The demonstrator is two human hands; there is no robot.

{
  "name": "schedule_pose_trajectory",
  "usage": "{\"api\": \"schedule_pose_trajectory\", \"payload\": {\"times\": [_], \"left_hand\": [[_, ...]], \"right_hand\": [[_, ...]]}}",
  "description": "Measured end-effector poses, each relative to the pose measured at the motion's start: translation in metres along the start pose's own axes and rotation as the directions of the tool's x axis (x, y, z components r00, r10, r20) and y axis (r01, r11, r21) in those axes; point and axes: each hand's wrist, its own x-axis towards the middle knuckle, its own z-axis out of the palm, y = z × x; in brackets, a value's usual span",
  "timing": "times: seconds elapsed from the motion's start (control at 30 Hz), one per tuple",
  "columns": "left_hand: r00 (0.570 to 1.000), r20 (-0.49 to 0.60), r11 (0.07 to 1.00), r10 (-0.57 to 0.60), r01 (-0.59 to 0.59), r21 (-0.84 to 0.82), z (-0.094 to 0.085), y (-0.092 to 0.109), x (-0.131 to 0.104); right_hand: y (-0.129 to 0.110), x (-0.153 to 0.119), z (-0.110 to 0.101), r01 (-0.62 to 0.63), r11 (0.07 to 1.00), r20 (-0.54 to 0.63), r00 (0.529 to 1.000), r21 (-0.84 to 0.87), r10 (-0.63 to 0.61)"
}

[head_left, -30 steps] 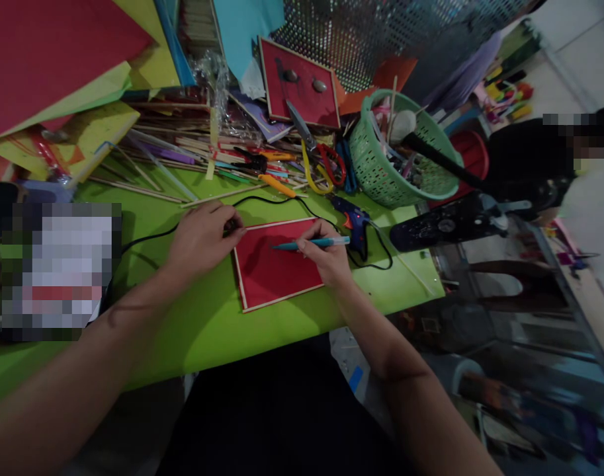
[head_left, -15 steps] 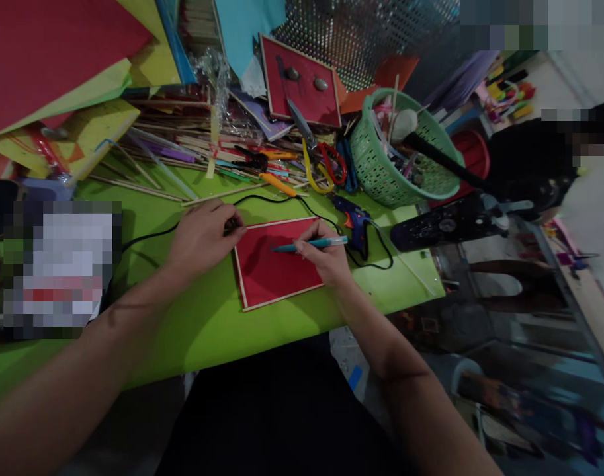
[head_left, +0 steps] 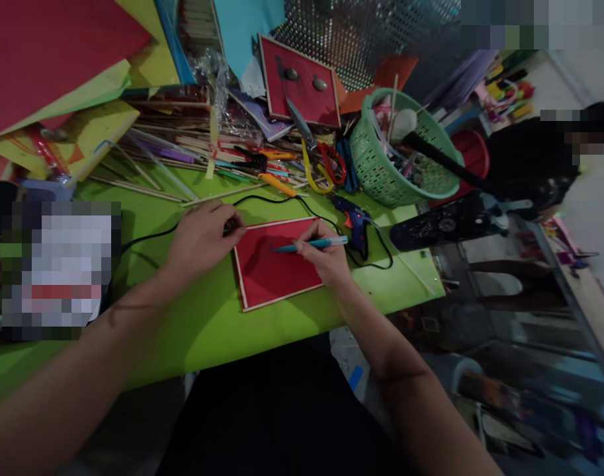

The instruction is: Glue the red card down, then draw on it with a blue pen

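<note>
A teal pen [head_left: 309, 244] is pinched in my right hand [head_left: 329, 258], its dark tip pointing left over the red board. That red board [head_left: 276, 281] lies flat on the green table and has thin pale wooden strips along its edges. My left hand [head_left: 205, 231] is at the board's upper left corner, fingers curled and thumb tip on the edge. A faint dark mark shows close to the pen tip.
Beyond the board lie a glue gun [head_left: 354, 221] with its black cord, scissors [head_left: 324, 165], an orange-handled tool [head_left: 278, 185] and many thin sticks. A green basket [head_left: 381, 178] stands at the back right. A second framed red board [head_left: 304, 89] leans behind. A person [head_left: 532, 162] is at right.
The pen's rear end is tilted very slightly differently in my right hand. Otherwise both hands and the board stay in place.
</note>
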Motion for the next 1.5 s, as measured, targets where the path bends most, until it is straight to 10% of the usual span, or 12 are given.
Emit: {"api": "schedule_pose_trajectory", "payload": {"times": [1.5], "left_hand": [[1.000,0.024,1.000,-0.007,0.007,-0.013,-0.0013,0.0009,0.0004]], "right_hand": [[-0.0013,-0.0056,-0.0019,-0.032,0.999,0.055,0.998,-0.005,0.033]]}}
